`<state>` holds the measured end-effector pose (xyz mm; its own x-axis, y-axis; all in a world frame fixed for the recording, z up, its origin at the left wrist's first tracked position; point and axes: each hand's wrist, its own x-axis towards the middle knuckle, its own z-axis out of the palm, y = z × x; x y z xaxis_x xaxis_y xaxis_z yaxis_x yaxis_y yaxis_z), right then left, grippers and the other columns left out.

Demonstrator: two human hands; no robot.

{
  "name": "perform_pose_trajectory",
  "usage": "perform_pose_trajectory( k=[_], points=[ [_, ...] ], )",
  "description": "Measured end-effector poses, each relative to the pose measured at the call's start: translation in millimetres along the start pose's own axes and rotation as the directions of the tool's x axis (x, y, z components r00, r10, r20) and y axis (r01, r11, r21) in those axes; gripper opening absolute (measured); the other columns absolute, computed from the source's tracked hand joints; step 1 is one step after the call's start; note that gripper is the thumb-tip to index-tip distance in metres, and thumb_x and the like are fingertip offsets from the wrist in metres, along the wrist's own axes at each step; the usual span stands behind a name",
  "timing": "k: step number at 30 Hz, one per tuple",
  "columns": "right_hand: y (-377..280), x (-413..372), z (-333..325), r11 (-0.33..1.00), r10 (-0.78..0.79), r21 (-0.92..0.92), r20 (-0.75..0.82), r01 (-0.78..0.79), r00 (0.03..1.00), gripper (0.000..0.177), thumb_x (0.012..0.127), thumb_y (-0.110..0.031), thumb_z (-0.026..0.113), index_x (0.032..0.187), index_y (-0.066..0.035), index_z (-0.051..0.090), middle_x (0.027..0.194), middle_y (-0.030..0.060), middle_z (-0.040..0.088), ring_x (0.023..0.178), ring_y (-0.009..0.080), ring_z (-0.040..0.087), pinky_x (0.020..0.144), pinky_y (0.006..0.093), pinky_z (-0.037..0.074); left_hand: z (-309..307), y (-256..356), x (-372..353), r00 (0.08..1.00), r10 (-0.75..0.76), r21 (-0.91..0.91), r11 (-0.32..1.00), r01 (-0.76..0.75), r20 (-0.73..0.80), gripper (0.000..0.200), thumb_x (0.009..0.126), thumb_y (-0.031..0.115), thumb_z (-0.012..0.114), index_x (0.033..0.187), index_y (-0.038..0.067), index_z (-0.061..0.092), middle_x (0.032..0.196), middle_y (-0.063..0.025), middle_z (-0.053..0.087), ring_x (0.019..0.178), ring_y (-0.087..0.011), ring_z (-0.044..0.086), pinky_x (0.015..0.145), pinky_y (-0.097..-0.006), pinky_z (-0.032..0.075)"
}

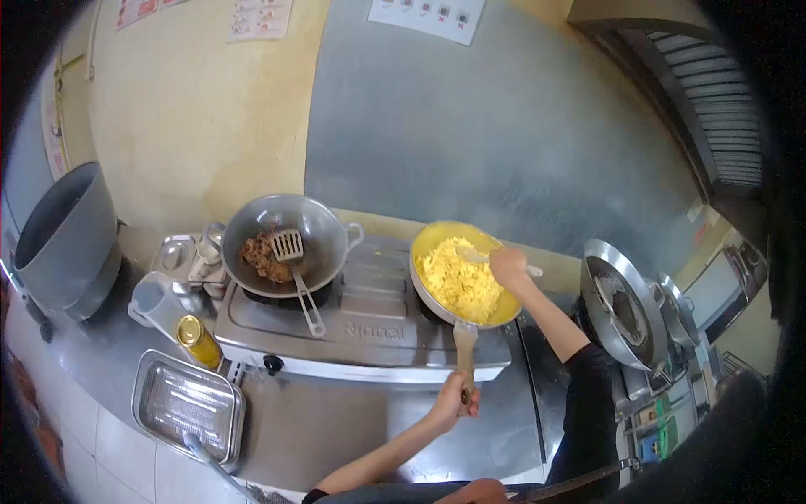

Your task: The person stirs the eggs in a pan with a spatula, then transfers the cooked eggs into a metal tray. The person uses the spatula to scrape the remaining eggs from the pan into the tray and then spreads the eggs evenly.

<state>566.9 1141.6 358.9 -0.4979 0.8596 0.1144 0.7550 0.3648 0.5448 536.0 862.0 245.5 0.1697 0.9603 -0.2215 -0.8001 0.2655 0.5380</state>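
Note:
A frying pan (447, 230) with a yellow inside sits on the right burner, filled with loose scrambled egg (457, 286). My left hand (453, 401) is closed round the end of its long handle (465, 344), which points toward me. Above the right side of the pan, my right hand (509, 267) grips a pale spatula (472, 254). The blade of the spatula reaches into the egg, and the end of its handle sticks out to the right of my fist.
On the left burner of the gas stove (378, 329), a wok (329, 220) holds browned meat (262, 257) and a slotted turner (288, 245). To the left are a yellow can (199, 340), a clear jug (159, 301), a metal tray (143, 395) and a large pot (71, 235). Another wok (598, 252) stands right.

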Motion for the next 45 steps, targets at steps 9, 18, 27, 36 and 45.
perform_pose_trajectory(
  k=[9,18,27,36,45],
  points=[
    [38.9,-234.7,-81.9,0.591,-0.130,0.805,0.049,0.038,0.990,0.028,0.066,-0.011,0.065,0.093,-0.009,0.063,0.075,0.0087,0.064,0.063,0.0173,0.062,0.056,0.0318,0.049,-59.2,12.4,-76.9,0.992,-0.123,0.390,0.913,0.118,-0.014,0.050,0.087,0.049,0.036,0.123,0.015,0.026,0.099,-0.0083,0.047,0.085,-0.0213,0.057,0.072,-0.0363,0.047],
    [-128.3,-252.2,162.6,-0.030,0.337,0.995,-0.082,0.098,0.938,0.033,0.065,-0.007,0.066,0.095,0.001,0.056,0.088,0.0119,0.052,0.082,0.0272,0.054,0.070,0.0345,0.044,-144.2,-45.5,-137.3,0.503,0.309,0.147,0.930,-0.336,-0.807,0.045,0.086,0.024,0.046,0.125,0.017,0.023,0.105,-0.0077,0.041,0.092,-0.0182,0.048,0.077,-0.0367,0.043],
    [-142.5,-244.5,148.1,-0.096,0.465,0.959,0.280,-0.266,0.840,0.028,0.078,-0.015,0.063,0.095,0.002,0.049,0.085,0.0109,0.051,0.076,0.0156,0.051,0.060,0.0289,0.043,-198.1,7.8,-223.0,-0.293,0.062,0.269,0.611,-0.745,-0.954,0.077,0.074,0.034,0.066,0.127,0.013,0.016,0.105,-0.0054,0.043,0.088,-0.0122,0.043,0.072,-0.0279,0.038],
    [-244.9,-299.9,82.7,-0.124,0.005,0.988,-0.092,0.092,0.996,0.017,0.077,-0.011,0.060,0.092,-0.005,0.054,0.074,0.0021,0.050,0.065,0.0100,0.047,0.059,0.0243,0.040,-296.1,0.7,-248.4,-0.547,0.233,0.590,0.426,-0.686,-0.804,0.059,0.077,0.024,0.064,0.118,0.002,0.027,0.099,-0.0073,0.047,0.076,-0.0120,0.049,0.054,-0.0287,0.042],
    [-399.6,-295.6,-7.6,-0.370,-0.689,0.886,-0.060,-0.280,0.722,0.064,0.074,-0.023,0.067,0.124,-0.006,0.030,0.082,0.0092,0.056,0.058,0.0117,0.053,0.050,0.0237,0.045,-206.9,-49.5,-228.2,-0.132,0.123,0.180,0.631,-0.755,-0.984,0.045,0.076,0.025,0.063,0.105,0.009,0.033,0.097,-0.0107,0.044,0.081,-0.0189,0.048,0.063,-0.0328,0.043]
  ],
)
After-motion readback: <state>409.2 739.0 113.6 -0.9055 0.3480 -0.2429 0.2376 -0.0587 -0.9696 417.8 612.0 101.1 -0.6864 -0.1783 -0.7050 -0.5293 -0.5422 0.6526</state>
